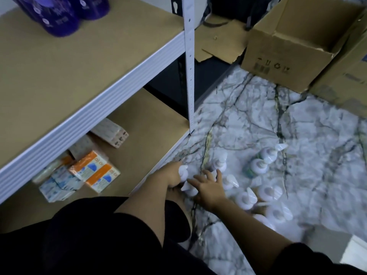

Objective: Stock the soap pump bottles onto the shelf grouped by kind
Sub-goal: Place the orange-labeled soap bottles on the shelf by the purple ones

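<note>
Several soap pump bottles (pixel 267 192) with white pump heads stand clustered on the marble-patterned floor, right of the shelf unit. Two of them (pixel 256 165), farther back, look green-bodied. My left hand (pixel 171 174) is wrapped around a white-topped pump bottle (pixel 183 170) at the cluster's left edge, beside the bottom shelf (pixel 143 124). My right hand (pixel 210 187) hovers with fingers spread over another pump bottle (pixel 189 188); whether it touches is unclear. The frame is blurred.
Purple bottles (pixel 59 14) stand at the back left of the upper shelf board (pixel 79 62). Small orange and blue boxes (pixel 95 171) lie on the bottom shelf's left side. A white upright post (pixel 189 66) marks the shelf corner. Open cardboard boxes (pixel 294 48) sit on the floor behind.
</note>
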